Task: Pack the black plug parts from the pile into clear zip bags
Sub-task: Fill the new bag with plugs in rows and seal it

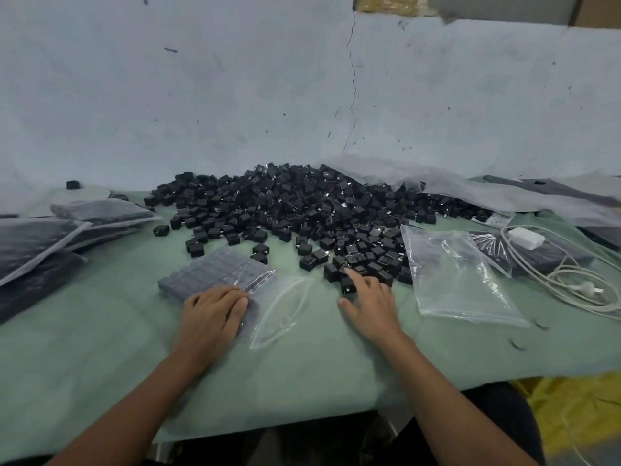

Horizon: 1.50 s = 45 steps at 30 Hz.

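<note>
Mid-frame, the left hand [215, 309] lies flat on a part-filled zip bag [215, 269] while the right hand [371, 302], fingers spread and empty, touches the near edge of the plug pile [302, 206], likely needing to pinch one next.

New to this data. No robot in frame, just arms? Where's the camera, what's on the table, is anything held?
There is no machine here. A person works with bare hands, and the single picture comes from a wide-angle camera on their head, looking forward and down, so the arms enter from the bottom edge. On the green table cover lies a big pile of black plug parts. The left hand rests flat on a clear zip bag that already holds neat rows of parts, with its open mouth facing right. The right hand reaches with spread fingers into the near edge of the pile and touches parts; nothing is plainly lifted. To its right lie empty clear bags. Filled bags are stacked at far left, and a white charger with its cable lies at far right.
</note>
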{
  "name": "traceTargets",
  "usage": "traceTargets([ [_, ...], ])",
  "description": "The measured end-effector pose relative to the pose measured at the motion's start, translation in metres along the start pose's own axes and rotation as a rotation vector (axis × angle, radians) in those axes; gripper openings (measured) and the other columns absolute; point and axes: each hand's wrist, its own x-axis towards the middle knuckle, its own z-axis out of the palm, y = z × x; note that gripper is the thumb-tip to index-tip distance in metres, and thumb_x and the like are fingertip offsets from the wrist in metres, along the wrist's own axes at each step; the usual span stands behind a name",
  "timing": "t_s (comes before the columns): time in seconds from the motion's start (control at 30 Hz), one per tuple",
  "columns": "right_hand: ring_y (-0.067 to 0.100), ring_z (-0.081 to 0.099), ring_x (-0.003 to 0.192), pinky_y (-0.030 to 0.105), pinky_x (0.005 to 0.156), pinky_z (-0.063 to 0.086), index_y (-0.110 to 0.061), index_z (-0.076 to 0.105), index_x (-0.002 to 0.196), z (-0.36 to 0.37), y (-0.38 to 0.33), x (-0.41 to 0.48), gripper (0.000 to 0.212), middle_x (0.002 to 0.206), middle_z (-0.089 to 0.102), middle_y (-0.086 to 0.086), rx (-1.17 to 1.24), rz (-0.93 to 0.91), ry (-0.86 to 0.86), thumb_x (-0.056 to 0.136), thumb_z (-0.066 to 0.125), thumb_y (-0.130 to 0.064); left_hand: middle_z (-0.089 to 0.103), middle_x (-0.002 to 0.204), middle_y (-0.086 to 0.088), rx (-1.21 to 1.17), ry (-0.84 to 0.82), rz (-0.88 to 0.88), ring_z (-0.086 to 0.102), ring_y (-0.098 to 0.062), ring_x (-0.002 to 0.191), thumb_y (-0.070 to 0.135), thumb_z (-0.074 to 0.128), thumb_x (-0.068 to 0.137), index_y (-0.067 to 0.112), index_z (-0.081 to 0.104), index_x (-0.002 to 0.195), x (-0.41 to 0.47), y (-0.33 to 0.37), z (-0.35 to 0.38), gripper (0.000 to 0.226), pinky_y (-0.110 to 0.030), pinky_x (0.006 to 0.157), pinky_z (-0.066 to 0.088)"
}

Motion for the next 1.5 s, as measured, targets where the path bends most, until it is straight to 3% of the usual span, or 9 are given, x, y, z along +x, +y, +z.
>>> traceTargets([
  [0.07, 0.022, 0.040, 0.129, 0.041, 0.109, 0.028, -0.042, 0.043, 0.135, 0.001, -0.001, 0.001, 0.046, 0.139, 0.046, -0.007, 0.006, -0.027, -0.021, 0.092, 0.053, -0.052, 0.069, 0.114, 0.015, -0.001, 0.000, 0.001, 0.063, -0.012, 0.113, 0.043, 0.036, 0.100, 0.031, 0.073, 0.105, 0.000, 0.001, -0.002, 0.039, -0.045, 0.094, 0.044],
  [0.2, 0.019, 0.053, 0.108, 0.033, 0.090, 0.029, -0.035, 0.043, 0.101, 0.002, -0.001, 0.000, 0.020, 0.103, 0.057, -0.014, 0.119, -0.061, 0.023, 0.090, 0.059, -0.040, 0.070, 0.114, 0.013, -0.004, 0.009, 0.005, 0.064, -0.014, 0.113, 0.042, 0.036, 0.100, 0.028, 0.074, 0.104, 0.000, 0.003, -0.003, 0.041, -0.047, 0.094, 0.043],
  [0.43, 0.018, 0.047, 0.119, 0.038, 0.106, 0.034, -0.035, 0.047, 0.133, 0.004, -0.004, -0.001, 0.045, 0.124, 0.055, -0.007, 0.043, -0.165, -0.031, 0.091, 0.054, -0.049, 0.068, 0.118, 0.013, 0.000, -0.016, 0.013, 0.061, -0.013, 0.116, 0.043, 0.037, 0.101, 0.029, 0.073, 0.109, 0.000, -0.002, 0.000, 0.039, -0.044, 0.097, 0.040],
  [0.67, 0.009, 0.053, 0.089, 0.032, 0.081, 0.042, -0.037, 0.046, 0.098, 0.006, -0.020, 0.005, 0.032, 0.094, 0.055, -0.021, 0.233, -0.206, -0.078, 0.080, 0.070, -0.050, 0.069, 0.121, 0.010, 0.001, -0.013, 0.003, 0.062, -0.014, 0.115, 0.040, 0.041, 0.101, 0.027, 0.074, 0.109, 0.000, 0.000, 0.001, 0.036, -0.047, 0.098, 0.041],
  [0.8, -0.006, 0.051, 0.090, 0.008, 0.077, 0.037, -0.039, 0.057, 0.099, 0.012, -0.018, -0.002, 0.031, 0.102, 0.043, -0.021, 0.308, -0.235, -0.044, 0.077, 0.076, -0.052, 0.068, 0.122, 0.010, -0.001, -0.001, 0.004, 0.062, -0.014, 0.114, 0.039, 0.042, 0.102, 0.027, 0.074, 0.109, -0.001, 0.002, -0.001, 0.035, -0.046, 0.099, 0.041],
  [0.87, -0.008, 0.053, 0.090, 0.009, 0.078, 0.039, -0.037, 0.062, 0.097, 0.011, -0.018, -0.002, 0.028, 0.104, 0.046, -0.019, 0.319, -0.246, -0.055, 0.077, 0.079, -0.047, 0.067, 0.123, 0.011, 0.003, -0.002, -0.001, 0.060, -0.013, 0.115, 0.039, 0.042, 0.102, 0.028, 0.074, 0.109, -0.001, 0.001, -0.001, 0.034, -0.044, 0.101, 0.039],
  [1.0, -0.003, 0.059, 0.088, 0.021, 0.078, 0.048, -0.035, 0.063, 0.093, 0.008, -0.031, -0.008, 0.020, 0.096, 0.060, -0.020, 0.354, -0.280, -0.084, 0.081, 0.076, -0.045, 0.066, 0.122, 0.013, 0.008, 0.006, 0.008, 0.060, -0.012, 0.115, 0.037, 0.043, 0.103, 0.030, 0.071, 0.110, -0.001, 0.001, 0.000, 0.030, -0.046, 0.099, 0.041],
  [1.17, -0.003, 0.060, 0.076, 0.011, 0.067, 0.044, -0.034, 0.062, 0.091, 0.019, -0.075, -0.030, 0.027, 0.082, 0.064, -0.024, 0.444, -0.241, -0.107, 0.080, 0.069, -0.058, 0.065, 0.122, 0.013, 0.026, -0.013, 0.003, 0.059, -0.011, 0.115, 0.038, 0.039, 0.104, 0.030, 0.069, 0.112, -0.001, 0.001, 0.001, 0.032, -0.044, 0.098, 0.040],
  [1.5, 0.033, 0.060, 0.093, 0.033, 0.074, 0.048, -0.010, 0.057, 0.090, 0.036, -0.134, -0.011, 0.007, 0.099, 0.064, 0.011, 0.412, -0.005, -0.187, 0.085, 0.053, -0.013, 0.066, 0.121, 0.013, 0.048, -0.100, -0.032, 0.057, -0.011, 0.118, 0.042, 0.029, 0.103, 0.028, 0.069, 0.111, 0.001, 0.009, -0.006, 0.043, -0.042, 0.101, 0.037],
])
